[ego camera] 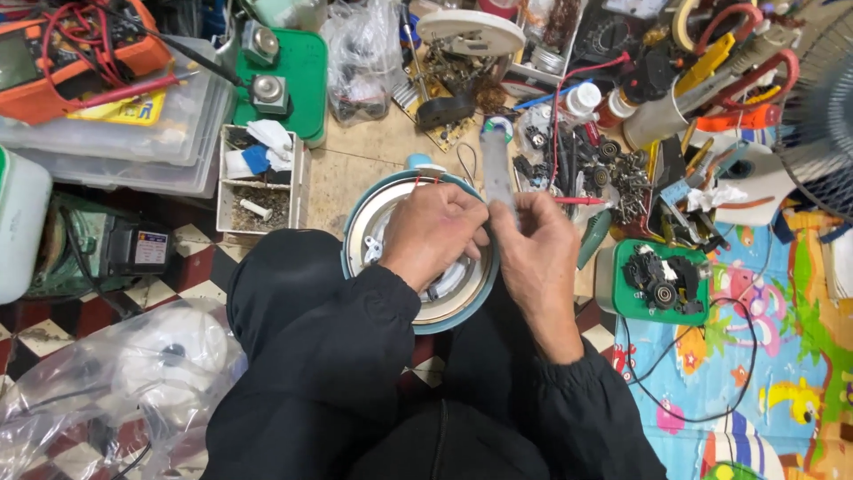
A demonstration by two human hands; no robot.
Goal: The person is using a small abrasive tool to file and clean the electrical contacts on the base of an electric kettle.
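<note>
Black sleeves (pixel 355 373) nearest the camera, both forearms reaching far over the lap. Left hand (pixel 433 233) curled, knuckles up, resting on the open underside of a round appliance base (pixel 373 213) with a teal rim and metal inner plate; fingertips hidden, so cannot tell what they pinch, though closed around something small by the look. Right hand (pixel 533 253) closed, thumb and fingers gripping the near end of a grey flat tool (pixel 496 164), likely a tester or a tube, pointing far and upright just beside the left hand. Hands touching or nearly so at the fingertips. White parts and a thin red wire (pixel 426 180) visible inside the base, partly under the left hand. Base sitting on the lap, against the near edge of the wooden bench (pixel 355 164). Judged step: working on a wire or contact inside the base with the tool held ready. Next move probably calls for a steady left-hand pinch and a small precise tilt of the tool tip into the cavity. Further out: green tray (pixel 662 283) of black parts at right, white box (pixel 259 182) of scraps at left, orange multimeter (pixel 71 53) far left, clutter of screws and cables far right, plastic bag (pixel 115 373) near left.
</note>
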